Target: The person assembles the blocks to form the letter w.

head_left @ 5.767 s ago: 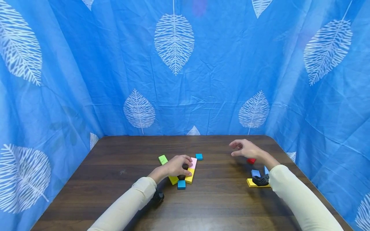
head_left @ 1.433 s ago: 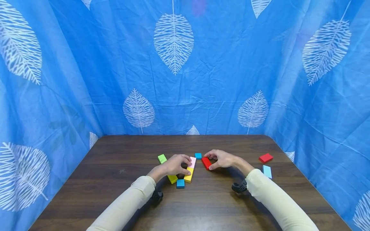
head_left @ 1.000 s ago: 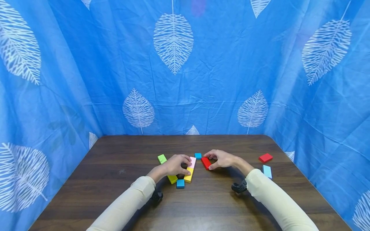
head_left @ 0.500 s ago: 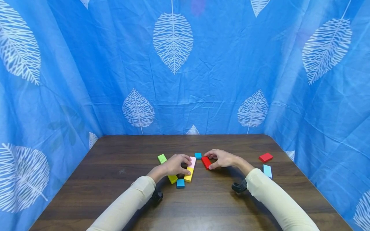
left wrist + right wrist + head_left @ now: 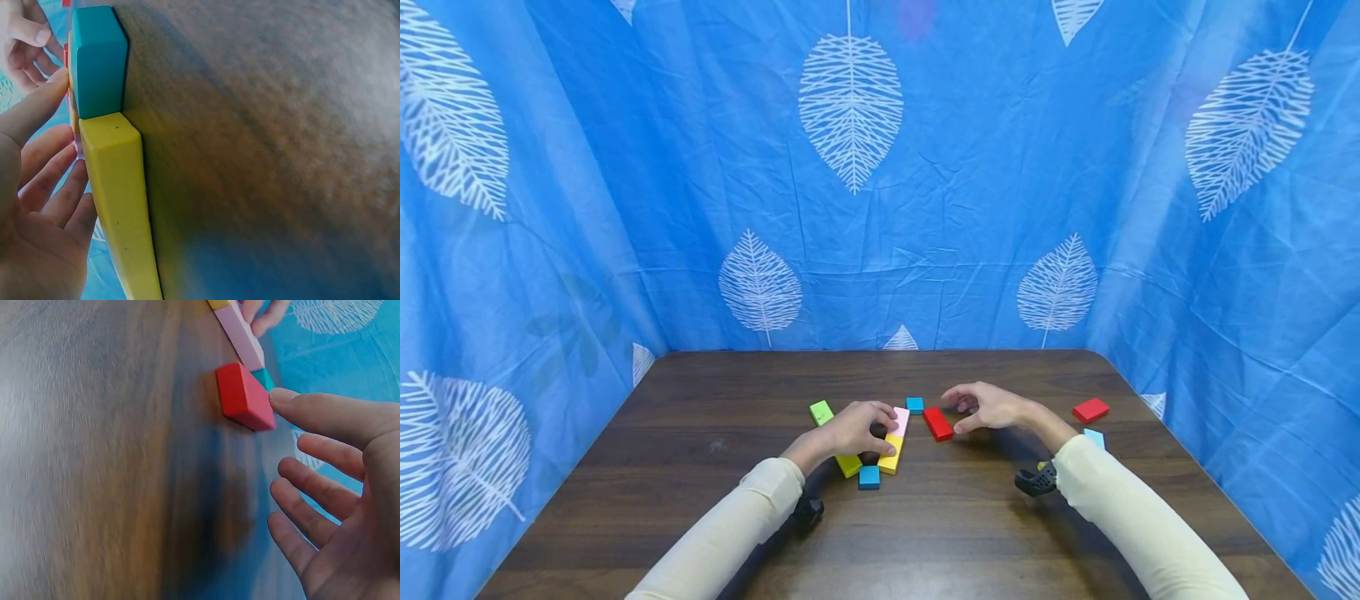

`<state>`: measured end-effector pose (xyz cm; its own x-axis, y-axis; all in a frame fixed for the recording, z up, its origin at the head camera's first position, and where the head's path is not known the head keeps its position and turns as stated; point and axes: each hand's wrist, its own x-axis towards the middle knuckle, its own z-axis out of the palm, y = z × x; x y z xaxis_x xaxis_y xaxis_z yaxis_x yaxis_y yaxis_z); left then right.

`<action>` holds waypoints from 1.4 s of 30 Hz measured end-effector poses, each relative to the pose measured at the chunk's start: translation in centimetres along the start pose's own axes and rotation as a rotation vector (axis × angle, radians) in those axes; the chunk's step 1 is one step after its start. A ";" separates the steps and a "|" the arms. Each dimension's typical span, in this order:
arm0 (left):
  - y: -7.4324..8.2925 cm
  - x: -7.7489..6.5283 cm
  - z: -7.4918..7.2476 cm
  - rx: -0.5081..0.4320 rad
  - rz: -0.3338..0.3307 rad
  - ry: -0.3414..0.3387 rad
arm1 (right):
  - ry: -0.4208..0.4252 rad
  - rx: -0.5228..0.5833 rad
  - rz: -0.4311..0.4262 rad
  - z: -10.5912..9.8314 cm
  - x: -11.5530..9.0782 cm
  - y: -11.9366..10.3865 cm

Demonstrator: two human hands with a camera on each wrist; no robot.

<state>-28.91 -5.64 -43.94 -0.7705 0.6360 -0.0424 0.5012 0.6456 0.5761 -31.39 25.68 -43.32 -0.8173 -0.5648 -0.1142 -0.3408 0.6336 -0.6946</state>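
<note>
In the head view my left hand [image 5: 853, 429] rests over a row of a pink block [image 5: 901, 415] and a yellow block [image 5: 889, 457]. Its thumb touches the yellow block, and the fingertips lie by the pink one; the fingers look relaxed in the left wrist view. Just right of a red block [image 5: 937, 423], my right hand [image 5: 992, 407] hovers with loosely spread fingers and nothing in them. The red block lies tilted on the table, apart from the pink block. One small blue block [image 5: 914, 406] sits between them at the far end; another blue block [image 5: 868, 477] is at the near end.
Left of the row, a light green block [image 5: 822, 412] and a yellow-green block [image 5: 850, 467] form a slanted line, partly under my left hand. A second red block [image 5: 1091, 409] and a light blue block [image 5: 1095, 438] lie right. Under my right wrist, something yellow [image 5: 1042, 465] peeks out.
Over several seconds my right hand brought the red block from the right side to beside the pink block. Now it has let go and moved slightly right. My left hand stayed put.
</note>
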 end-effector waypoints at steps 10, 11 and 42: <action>-0.1 0.4 0.0 0.009 0.007 0.009 | 0.046 0.006 0.004 -2.7 -2.6 1.2; -0.1 0.4 0.0 0.010 0.007 0.008 | 0.048 0.007 0.009 -2.9 -2.9 1.3; -0.4 0.5 0.1 -0.003 0.001 0.012 | 0.266 -0.069 0.213 -7.2 -9.8 7.4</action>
<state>-29.48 -5.56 -44.27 -0.7744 0.6318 -0.0323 0.5011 0.6437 0.5784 -29.28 39.69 -42.18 -0.9629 -0.2642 -0.0554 -0.1731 0.7619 -0.6241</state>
